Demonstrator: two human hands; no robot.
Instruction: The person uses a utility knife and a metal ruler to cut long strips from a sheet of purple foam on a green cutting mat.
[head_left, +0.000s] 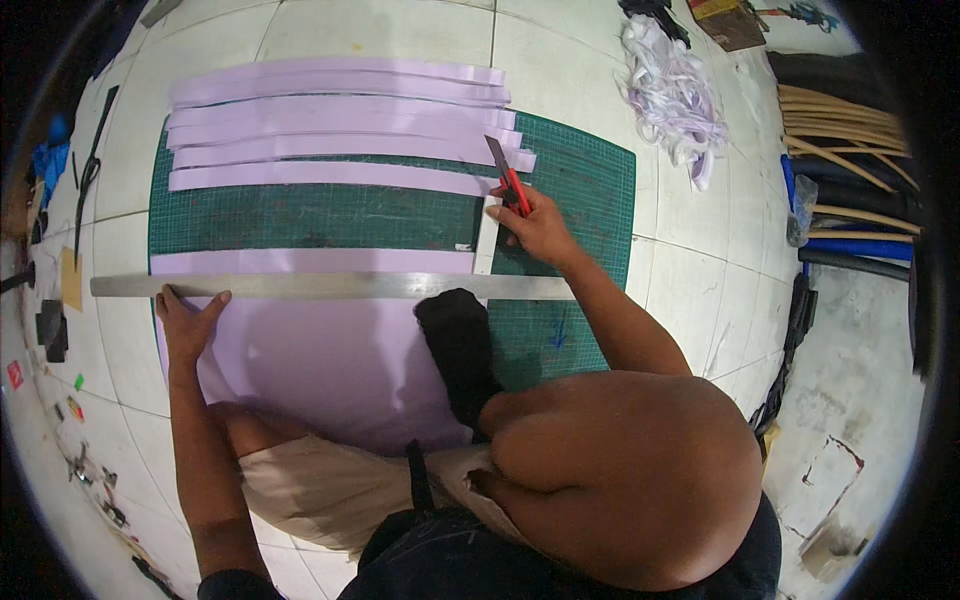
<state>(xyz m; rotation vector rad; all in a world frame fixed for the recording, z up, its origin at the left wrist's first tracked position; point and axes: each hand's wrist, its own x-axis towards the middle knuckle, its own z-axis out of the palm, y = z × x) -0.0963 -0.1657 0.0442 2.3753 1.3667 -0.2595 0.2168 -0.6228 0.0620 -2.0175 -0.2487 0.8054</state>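
Observation:
My left hand [190, 322] lies with thumb and fingers spread on the near edge of a long metal ruler [250, 286]. The ruler crosses a lilac sheet [320, 350], and a band of the sheet shows beyond it. In my right hand [538, 228] is a red utility knife [514, 191], its blade pointing away to the upper left. The thumb of that hand also touches the upper end of a short white strip [486, 245], which stretches down to the ruler. My foot in a black sock [455, 335] rests at the ruler's near edge.
Beneath everything lies a green cutting mat [585, 190]. Several lilac strips [330, 115] lie along its far side. White tangled scraps [675, 95] sit on the tiled floor at far right. Rolls and tan rods [840, 120] are stacked by the right wall.

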